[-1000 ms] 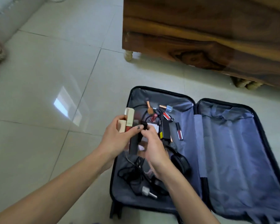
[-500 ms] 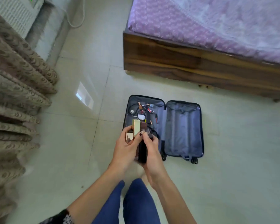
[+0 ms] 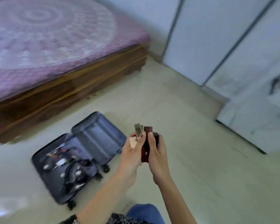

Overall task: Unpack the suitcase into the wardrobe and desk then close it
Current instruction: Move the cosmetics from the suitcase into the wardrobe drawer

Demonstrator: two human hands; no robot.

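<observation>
Both forearms reach forward, hands close together, to the right of the open suitcase (image 3: 95, 136) and above the floor. The left hand (image 3: 132, 152) has its fingers curled round pale boxes (image 3: 138, 130). The right hand (image 3: 156, 151) wraps a dark red case (image 3: 145, 152) and a black item (image 3: 156, 136). Half a second ago the suitcase lay straight ahead beyond the hands; now the view has swung right, with grey doors (image 3: 200, 38) far right of the suitcase and the bed (image 3: 47, 38) behind it. The grips are unchanged. A white mark on the case is too blurred to read.
</observation>
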